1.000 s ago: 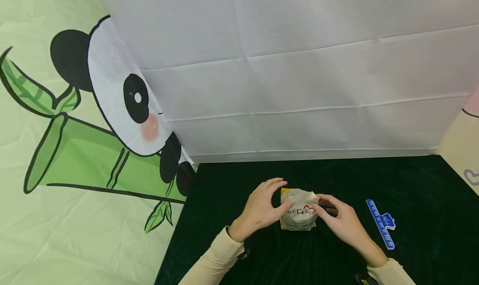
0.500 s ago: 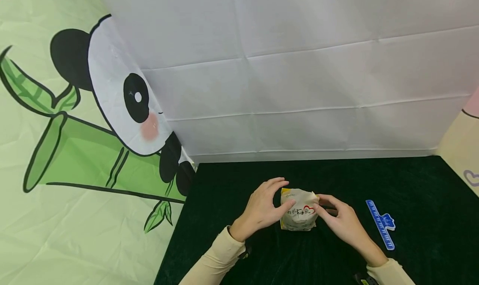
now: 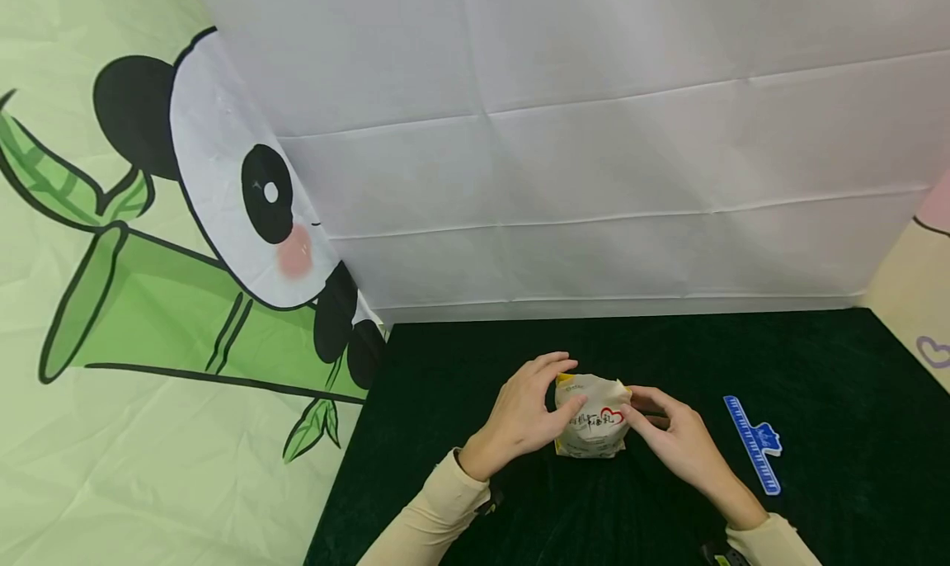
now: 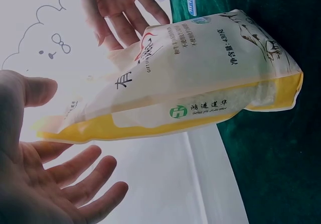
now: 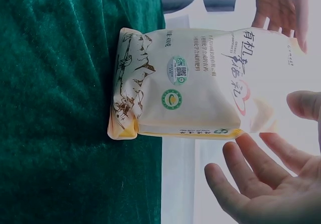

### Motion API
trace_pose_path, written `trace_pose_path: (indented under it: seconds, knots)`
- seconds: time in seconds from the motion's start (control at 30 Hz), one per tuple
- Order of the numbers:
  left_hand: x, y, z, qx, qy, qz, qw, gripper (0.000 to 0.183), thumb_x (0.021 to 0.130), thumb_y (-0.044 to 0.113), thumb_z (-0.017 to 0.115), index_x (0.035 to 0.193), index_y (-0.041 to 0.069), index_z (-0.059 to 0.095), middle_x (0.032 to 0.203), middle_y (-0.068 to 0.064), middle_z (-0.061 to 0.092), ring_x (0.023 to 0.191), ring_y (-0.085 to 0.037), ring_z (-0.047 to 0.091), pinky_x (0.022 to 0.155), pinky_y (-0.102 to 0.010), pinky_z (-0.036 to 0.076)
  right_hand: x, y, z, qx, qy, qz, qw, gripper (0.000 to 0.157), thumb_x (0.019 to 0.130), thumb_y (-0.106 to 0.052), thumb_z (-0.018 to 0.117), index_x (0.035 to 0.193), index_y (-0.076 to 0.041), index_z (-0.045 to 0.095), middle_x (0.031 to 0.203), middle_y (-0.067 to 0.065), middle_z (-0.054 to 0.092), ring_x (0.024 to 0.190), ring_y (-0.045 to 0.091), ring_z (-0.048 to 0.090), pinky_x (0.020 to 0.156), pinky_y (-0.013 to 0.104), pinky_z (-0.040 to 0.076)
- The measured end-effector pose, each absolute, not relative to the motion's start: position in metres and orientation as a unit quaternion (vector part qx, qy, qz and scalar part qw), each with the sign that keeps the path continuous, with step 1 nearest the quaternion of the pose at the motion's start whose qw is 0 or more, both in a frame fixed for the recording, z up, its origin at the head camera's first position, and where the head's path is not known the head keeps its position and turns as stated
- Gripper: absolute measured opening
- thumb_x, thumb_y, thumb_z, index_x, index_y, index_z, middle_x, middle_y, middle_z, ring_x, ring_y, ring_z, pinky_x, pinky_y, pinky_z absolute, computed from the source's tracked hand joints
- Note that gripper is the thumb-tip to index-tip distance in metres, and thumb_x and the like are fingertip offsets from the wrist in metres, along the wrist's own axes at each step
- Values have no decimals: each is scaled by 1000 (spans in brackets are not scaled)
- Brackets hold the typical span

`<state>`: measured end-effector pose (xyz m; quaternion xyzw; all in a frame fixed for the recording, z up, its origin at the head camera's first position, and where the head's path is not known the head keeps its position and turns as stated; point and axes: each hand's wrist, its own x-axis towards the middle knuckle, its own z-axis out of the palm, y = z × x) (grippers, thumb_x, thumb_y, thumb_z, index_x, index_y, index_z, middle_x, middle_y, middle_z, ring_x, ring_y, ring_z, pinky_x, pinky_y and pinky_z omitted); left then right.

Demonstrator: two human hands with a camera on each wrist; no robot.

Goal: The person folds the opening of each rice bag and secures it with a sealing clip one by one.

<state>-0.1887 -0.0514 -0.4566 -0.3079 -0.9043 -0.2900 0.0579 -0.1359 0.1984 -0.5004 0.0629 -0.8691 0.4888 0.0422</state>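
"Green velvet (image 3: 564, 521) at lower centre; what stands on it?"

"A bag (image 3: 596, 432), right of centre in the head view. It's upright, base on the velvet, long axis rising from it."

"Which hand is nearer?"

"Neither by much. The left hand (image 3: 523, 412) is at its left side, thumb overlapping the front in the head view. The right hand (image 3: 677, 438) is by its upper right corner. Its fuller lower part sits below both, towards the velvet."

"And their hold?"

"Fingers spread on each, thumb apart, the bag's upper part between the hands. Right fingertips seem to meet the corner; whether the left ones press on it, I can't tell."

"Any containers?"

"The bag itself: plump near the base, slimmer on top. Something pale seems to show through its yellow-edged side. What it is, or whether the top is sealed, I can't tell."

"Anything else?"

"A blue strip (image 3: 751, 444) lies flat at lower right, apart from the right hand."
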Motion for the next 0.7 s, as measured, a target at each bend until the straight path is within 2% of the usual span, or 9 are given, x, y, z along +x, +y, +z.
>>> trace_pose_path:
  seconds: [0.3,0.7]
  knots:
    - [-192,-50,-458,-309,-901,-299,53,52,104,45,65,149,19,61,160,-3,55,145,-24,56,114,-48,52,-136,198,-500,63,-867,493,40,46,110,-31,60,145,-1,59,138,24,68,125,42,67,102,59,58]
    - [-193,-47,-454,-323,-885,-325,82,45,104,40,68,142,17,67,153,-4,62,140,-22,61,110,-42,56,-137,196,-500,61,-867,493,36,45,111,-30,60,145,0,58,136,24,68,124,42,67,102,58,58]
